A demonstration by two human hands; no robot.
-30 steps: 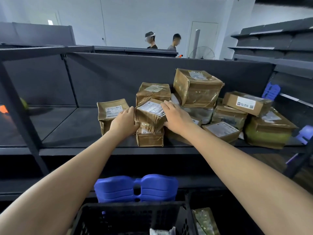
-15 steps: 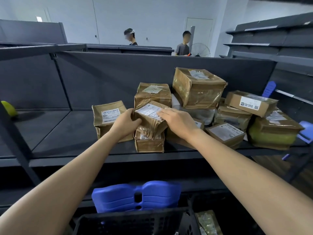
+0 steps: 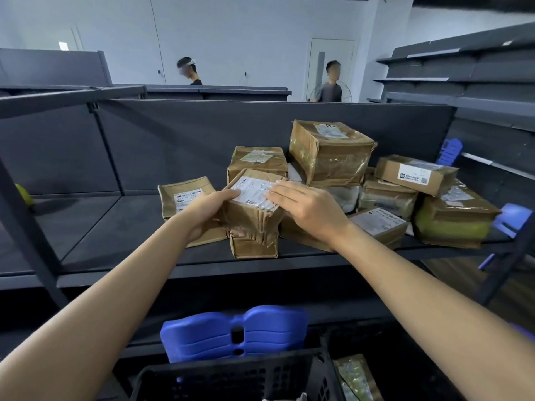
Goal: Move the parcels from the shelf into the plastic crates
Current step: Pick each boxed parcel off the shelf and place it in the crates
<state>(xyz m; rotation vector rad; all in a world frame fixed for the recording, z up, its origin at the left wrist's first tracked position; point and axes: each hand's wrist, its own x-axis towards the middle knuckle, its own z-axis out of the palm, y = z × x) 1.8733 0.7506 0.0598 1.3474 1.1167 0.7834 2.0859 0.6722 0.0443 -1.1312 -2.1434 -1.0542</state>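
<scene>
A pile of brown taped parcels [image 3: 330, 153] lies on the dark shelf [image 3: 115, 227]. At its front a small labelled parcel [image 3: 253, 211] sits tilted on top of a lower box [image 3: 253, 247]. My left hand [image 3: 207, 209] grips its left side, thumb on the label. My right hand [image 3: 307, 206] lies over its right side and top, fingers spread on the label. A black plastic crate [image 3: 231, 377] stands below me, and a second one [image 3: 376, 357] to its right holds a wrapped parcel [image 3: 356, 377].
A flat parcel [image 3: 185, 198] lies left of my left hand. A blue plastic stool [image 3: 231, 331] stands between crate and shelf. The shelf's left half is bare but for a yellow object [image 3: 23, 193]. Two people [image 3: 328, 82] are behind the shelf. Empty racks [image 3: 463, 70] rise at right.
Both hands have shifted their hold on the small parcel; it has tipped up so its label faces me more. The camera has moved a little closer.
</scene>
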